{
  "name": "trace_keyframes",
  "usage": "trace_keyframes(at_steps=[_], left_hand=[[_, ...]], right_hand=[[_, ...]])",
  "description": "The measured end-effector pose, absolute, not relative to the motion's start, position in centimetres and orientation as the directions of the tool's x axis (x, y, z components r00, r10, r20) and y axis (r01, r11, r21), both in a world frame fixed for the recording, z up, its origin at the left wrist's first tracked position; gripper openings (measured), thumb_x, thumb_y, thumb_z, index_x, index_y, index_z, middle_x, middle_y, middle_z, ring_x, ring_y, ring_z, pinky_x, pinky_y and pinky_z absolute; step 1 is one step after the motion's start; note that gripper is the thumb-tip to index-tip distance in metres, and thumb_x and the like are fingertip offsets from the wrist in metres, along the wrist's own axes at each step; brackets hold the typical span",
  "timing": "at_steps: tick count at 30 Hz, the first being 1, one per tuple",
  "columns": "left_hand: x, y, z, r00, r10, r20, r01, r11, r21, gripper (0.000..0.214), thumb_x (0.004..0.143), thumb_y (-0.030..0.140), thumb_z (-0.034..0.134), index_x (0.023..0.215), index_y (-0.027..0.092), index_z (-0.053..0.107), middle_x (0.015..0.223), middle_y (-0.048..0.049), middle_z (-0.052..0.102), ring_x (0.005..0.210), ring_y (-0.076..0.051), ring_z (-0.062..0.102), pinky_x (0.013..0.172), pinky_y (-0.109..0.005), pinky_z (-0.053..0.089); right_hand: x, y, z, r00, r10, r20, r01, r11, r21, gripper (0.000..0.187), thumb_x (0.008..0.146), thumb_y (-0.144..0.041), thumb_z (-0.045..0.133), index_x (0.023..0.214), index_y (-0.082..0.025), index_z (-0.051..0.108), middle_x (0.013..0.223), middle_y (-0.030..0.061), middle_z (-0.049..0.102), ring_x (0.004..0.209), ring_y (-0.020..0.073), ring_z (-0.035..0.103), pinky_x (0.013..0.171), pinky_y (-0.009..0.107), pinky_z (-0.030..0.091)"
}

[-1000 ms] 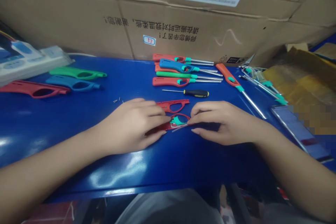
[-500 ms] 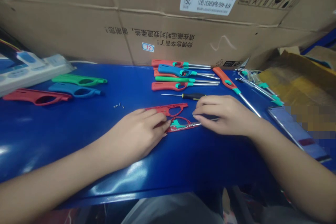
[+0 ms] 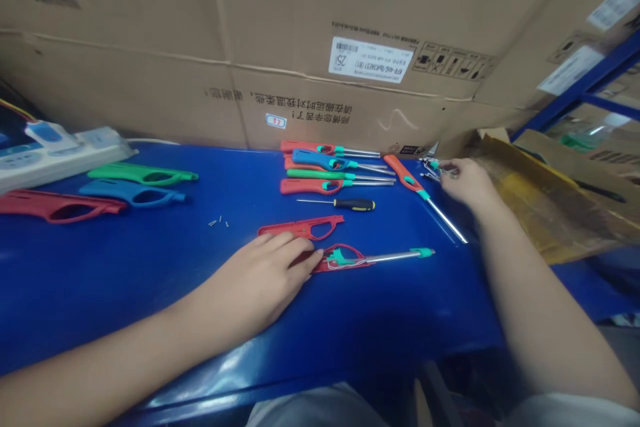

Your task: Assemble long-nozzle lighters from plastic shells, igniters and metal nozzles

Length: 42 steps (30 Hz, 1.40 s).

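Note:
My left hand (image 3: 273, 273) is closed on the handle end of an opened red lighter shell (image 3: 367, 261). In that shell lie a teal trigger (image 3: 340, 257), thin white wires and a metal tube (image 3: 393, 257) with a teal tip. The other red shell half (image 3: 320, 229) lies just behind, partly under my fingers. At the back right, my right hand (image 3: 467, 181) has its fingers curled over a small pile of lighter inner parts (image 3: 430, 168); what they pinch is hidden.
Several assembled lighters (image 3: 320, 185) and an orange lighter (image 3: 410, 179) lie behind a screwdriver (image 3: 355, 204). Small screws (image 3: 219, 221), a green shell (image 3: 143, 173), a blue shell (image 3: 133, 193) and a power strip (image 3: 70, 155) are left. Cardboard (image 3: 280, 83) stands behind; a yellow-taped box (image 3: 537, 203) is right.
My right hand has left the metal tube and moved right and back to the parts pile, uncovering the screwdriver handle and the tube's teal tip. My left hand stays on the red shell.

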<state>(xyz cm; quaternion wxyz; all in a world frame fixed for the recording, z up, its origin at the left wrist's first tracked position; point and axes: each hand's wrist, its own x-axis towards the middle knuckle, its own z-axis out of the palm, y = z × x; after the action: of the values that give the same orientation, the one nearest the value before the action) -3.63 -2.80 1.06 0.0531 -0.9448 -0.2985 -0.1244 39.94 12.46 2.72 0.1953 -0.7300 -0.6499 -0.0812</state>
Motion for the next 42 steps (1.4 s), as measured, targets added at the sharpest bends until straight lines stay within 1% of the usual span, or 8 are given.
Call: trace_keyframes(at_steps=[4, 8, 15, 29, 34, 37, 40, 42], left_hand=[[-3.4, -3.0, 1.5, 0.79, 0.553, 0.264, 0.573, -0.82, 0.004, 0.037, 0.104, 0.02, 0.047, 0.136, 0.016, 0.065, 0.118, -0.014, 0.07, 0.107, -0.03, 0.067, 0.085, -0.044, 0.06], [-3.3, -3.0, 1.7, 0.795, 0.545, 0.266, 0.56, -0.828, 0.023, 0.038, 0.103, 0.017, 0.046, 0.136, 0.015, 0.065, 0.118, -0.0143, 0.07, 0.107, -0.03, 0.067, 0.084, -0.045, 0.061], [-3.3, -3.0, 1.5, 0.79, 0.556, 0.258, 0.564, -0.824, 0.051, 0.039, 0.104, 0.016, 0.044, 0.138, 0.015, 0.063, 0.121, -0.0145, 0.069, 0.109, -0.03, 0.066, 0.088, -0.046, 0.06], [-3.4, -2.8, 1.4, 0.793, 0.568, 0.219, 0.566, -0.821, 0.078, 0.04, 0.105, 0.019, 0.041, 0.14, 0.016, 0.062, 0.123, -0.0135, 0.068, 0.111, -0.031, 0.065, 0.09, -0.049, 0.06], [-3.3, -2.9, 1.5, 0.795, 0.554, 0.246, 0.553, -0.829, 0.081, 0.039, 0.105, 0.018, 0.042, 0.137, 0.015, 0.064, 0.121, -0.0142, 0.069, 0.11, -0.031, 0.065, 0.09, -0.048, 0.059], [-3.3, -2.8, 1.5, 0.794, 0.554, 0.252, 0.548, -0.831, 0.098, 0.039, 0.104, 0.018, 0.042, 0.136, 0.014, 0.064, 0.119, -0.0146, 0.069, 0.109, -0.031, 0.065, 0.089, -0.048, 0.059], [-3.4, -2.7, 1.4, 0.785, 0.571, 0.242, 0.548, -0.821, 0.161, 0.039, 0.104, 0.019, 0.042, 0.136, 0.016, 0.065, 0.121, -0.0137, 0.069, 0.11, -0.031, 0.064, 0.09, -0.048, 0.058], [-3.5, -2.5, 1.4, 0.773, 0.59, 0.233, 0.548, -0.806, 0.223, 0.038, 0.104, 0.021, 0.044, 0.136, 0.018, 0.066, 0.123, -0.0127, 0.068, 0.112, -0.03, 0.064, 0.094, -0.048, 0.057]], right_hand=[[39.9, 12.9, 1.2, 0.22, 0.904, 0.367, 0.971, -0.169, -0.166, 0.037, 0.082, -0.023, 0.057, 0.114, -0.014, 0.073, 0.12, 0.0184, 0.067, 0.117, 0.0356, 0.061, 0.1, 0.047, 0.049], [40.3, 13.2, 0.3, 0.303, 0.89, 0.34, 0.951, -0.262, -0.162, 0.045, 0.083, -0.023, 0.064, 0.127, -0.015, 0.067, 0.13, 0.0199, 0.062, 0.124, 0.0387, 0.056, 0.1, 0.05, 0.049], [40.6, 13.2, 0.4, 0.349, 0.901, 0.257, 0.937, -0.333, -0.106, 0.036, 0.099, -0.038, 0.065, 0.13, -0.019, 0.063, 0.136, 0.0107, 0.061, 0.119, 0.0262, 0.062, 0.1, 0.05, 0.054], [39.1, 12.8, 0.8, 0.334, 0.922, 0.197, 0.942, -0.321, -0.097, 0.04, 0.099, -0.039, 0.065, 0.133, -0.018, 0.062, 0.142, 0.0117, 0.059, 0.127, 0.0294, 0.059, 0.106, 0.055, 0.049], [38.9, 12.7, 1.1, 0.354, 0.905, 0.235, 0.928, -0.31, -0.205, 0.037, 0.099, -0.038, 0.066, 0.129, -0.017, 0.063, 0.134, 0.0103, 0.063, 0.119, 0.0264, 0.063, 0.1, 0.051, 0.054], [38.8, 12.5, 1.6, 0.379, 0.873, 0.308, 0.902, -0.273, -0.335, 0.027, 0.096, -0.031, 0.069, 0.116, -0.014, 0.068, 0.127, 0.0121, 0.067, 0.119, 0.028, 0.063, 0.104, 0.052, 0.051], [38.1, 12.2, 2.7, 0.38, 0.837, 0.394, 0.852, -0.15, -0.502, 0.011, 0.088, -0.023, 0.067, 0.092, -0.013, 0.07, 0.105, 0.0155, 0.073, 0.112, 0.0321, 0.068, 0.103, 0.05, 0.051], [36.9, 11.9, 3.6, 0.357, 0.83, 0.428, 0.79, -0.023, -0.613, 0.009, 0.085, -0.026, 0.064, 0.086, -0.017, 0.066, 0.09, 0.0119, 0.072, 0.097, 0.0301, 0.073, 0.093, 0.047, 0.056]])
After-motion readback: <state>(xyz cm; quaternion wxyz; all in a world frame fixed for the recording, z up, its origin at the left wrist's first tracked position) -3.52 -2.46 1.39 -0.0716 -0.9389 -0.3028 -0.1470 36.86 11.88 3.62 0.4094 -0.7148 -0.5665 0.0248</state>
